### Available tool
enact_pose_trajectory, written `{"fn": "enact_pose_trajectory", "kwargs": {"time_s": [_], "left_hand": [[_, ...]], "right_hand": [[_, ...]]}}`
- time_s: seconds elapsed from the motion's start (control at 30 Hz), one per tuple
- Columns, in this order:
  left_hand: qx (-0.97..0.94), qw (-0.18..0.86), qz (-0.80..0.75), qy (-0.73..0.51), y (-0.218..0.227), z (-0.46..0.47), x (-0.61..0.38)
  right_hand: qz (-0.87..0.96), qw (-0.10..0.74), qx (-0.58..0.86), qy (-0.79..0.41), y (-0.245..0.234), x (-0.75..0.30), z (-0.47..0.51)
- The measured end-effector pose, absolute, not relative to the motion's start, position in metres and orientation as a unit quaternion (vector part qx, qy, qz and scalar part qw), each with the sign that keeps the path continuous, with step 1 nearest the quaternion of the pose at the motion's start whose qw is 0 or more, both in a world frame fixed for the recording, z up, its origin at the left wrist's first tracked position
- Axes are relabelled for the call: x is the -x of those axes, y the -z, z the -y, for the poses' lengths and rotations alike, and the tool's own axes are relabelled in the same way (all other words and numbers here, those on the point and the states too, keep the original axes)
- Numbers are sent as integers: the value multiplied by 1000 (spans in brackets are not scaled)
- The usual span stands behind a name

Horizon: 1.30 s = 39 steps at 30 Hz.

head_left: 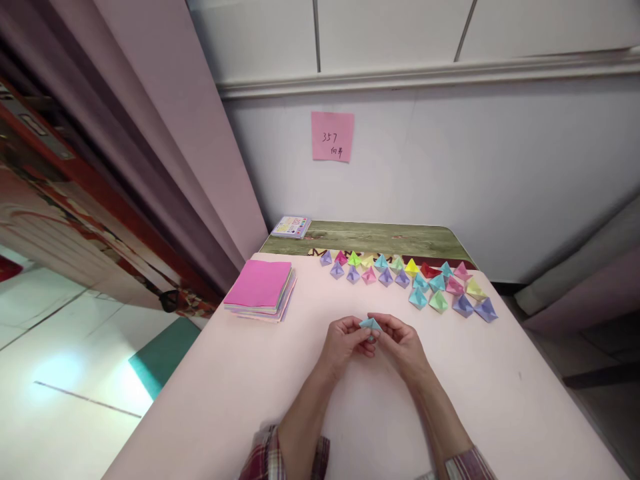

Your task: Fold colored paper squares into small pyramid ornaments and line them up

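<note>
My left hand (pixel 345 343) and my right hand (pixel 400 341) meet over the middle of the pale pink table (pixel 240 393). Both pinch a small folded light-blue paper piece (pixel 371 324) between their fingertips, holding it just above the tabletop. Beyond the hands lie several folded paper shapes (pixel 410 280) in many colours, set out in rows. A stack of square coloured paper sheets (pixel 261 289) with a pink sheet on top lies to the left of the hands.
A small packet of paper (pixel 291 227) rests on a green wood-patterned surface (pixel 380 239) behind the table. A pink note (pixel 333 136) is stuck on the white wall. Curtains hang at the left. The floor drops away at the table's left edge.
</note>
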<state>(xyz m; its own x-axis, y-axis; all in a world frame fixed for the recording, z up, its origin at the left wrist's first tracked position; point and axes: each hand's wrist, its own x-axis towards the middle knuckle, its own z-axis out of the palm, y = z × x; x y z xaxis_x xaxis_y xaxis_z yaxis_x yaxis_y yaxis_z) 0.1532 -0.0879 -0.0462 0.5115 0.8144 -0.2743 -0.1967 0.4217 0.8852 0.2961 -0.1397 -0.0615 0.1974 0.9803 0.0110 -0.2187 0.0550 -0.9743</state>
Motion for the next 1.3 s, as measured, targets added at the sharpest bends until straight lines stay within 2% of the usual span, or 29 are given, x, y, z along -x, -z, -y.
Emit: {"fn": "enact_pose_trajectory", "kwargs": {"time_s": [0.3, 0.7, 1.03, 1.3], "left_hand": [[-421, 774, -353, -314, 47, 87, -151], [-457, 764, -339, -305, 39, 89, -150], [-409, 781, -348, -319, 46, 88, -152], [-375, 806, -325, -322, 48, 89, -151]], "right_hand": [[482, 616, 496, -377, 72, -299, 136], [464, 623, 505, -376, 69, -297, 137], [501, 621, 482, -363, 74, -298, 137], [570, 586, 485, -309, 73, -302, 140]]}}
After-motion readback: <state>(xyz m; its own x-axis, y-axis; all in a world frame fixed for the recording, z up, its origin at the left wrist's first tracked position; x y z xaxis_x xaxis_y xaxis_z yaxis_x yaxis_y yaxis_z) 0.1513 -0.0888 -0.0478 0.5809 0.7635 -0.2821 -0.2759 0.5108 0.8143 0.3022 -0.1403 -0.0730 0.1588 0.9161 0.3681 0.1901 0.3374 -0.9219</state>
